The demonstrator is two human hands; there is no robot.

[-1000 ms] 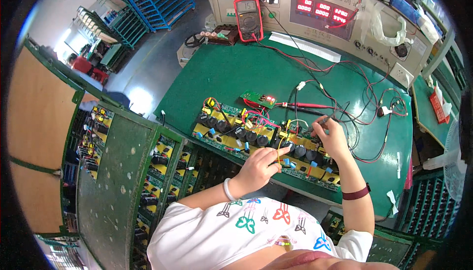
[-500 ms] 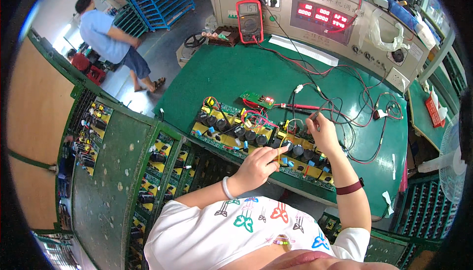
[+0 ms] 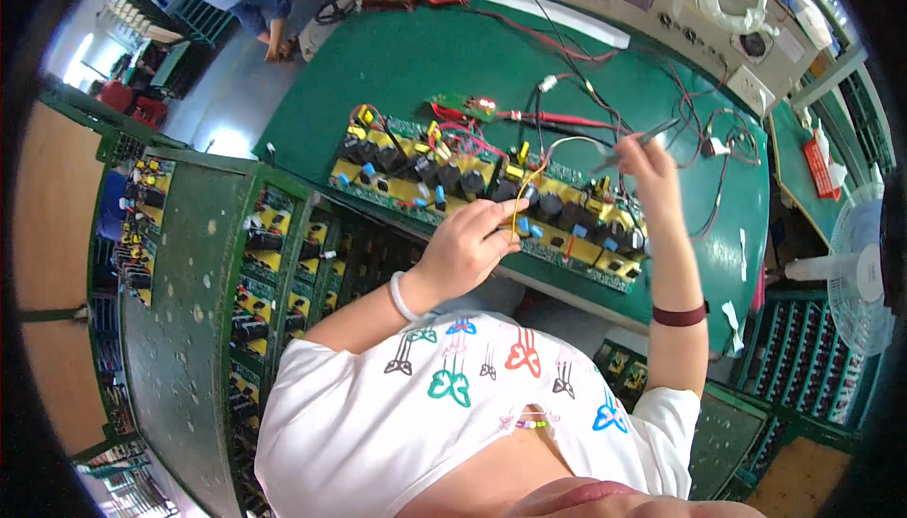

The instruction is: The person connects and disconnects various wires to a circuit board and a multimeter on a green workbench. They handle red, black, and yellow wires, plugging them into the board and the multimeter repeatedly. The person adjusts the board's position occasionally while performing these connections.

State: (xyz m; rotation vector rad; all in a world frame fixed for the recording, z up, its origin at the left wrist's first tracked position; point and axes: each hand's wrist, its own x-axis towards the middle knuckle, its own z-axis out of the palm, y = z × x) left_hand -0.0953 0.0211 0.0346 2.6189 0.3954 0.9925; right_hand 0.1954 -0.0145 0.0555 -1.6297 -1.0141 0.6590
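Bending over a long circuit board [image 3: 449, 178], laid lengthwise along the near edge of the green bench [image 3: 378, 60]. Resting the left hand [image 3: 468, 244] at the board's near side, fingers curled, index fingertip against a thin yellow wire [image 3: 517, 211] — pinched or merely touched, too fine to make out. Gripping a slim grey tool [image 3: 664, 128] in the closed right hand [image 3: 652, 169], held up toward the bench's right edge, by the far side of the board's right end; kind of tool lost in blur. Between the board and the bench's far edge, a small green board [image 3: 452, 104] with a lit red display [image 3: 487, 103]; just right of it, a red test probe [image 3: 567, 121], lying unheld.

Done, to judge by the glow: small green board powered. Seemingly left: handling of the yellow wire, not yet released — no telling how much more, with joints too small to read.
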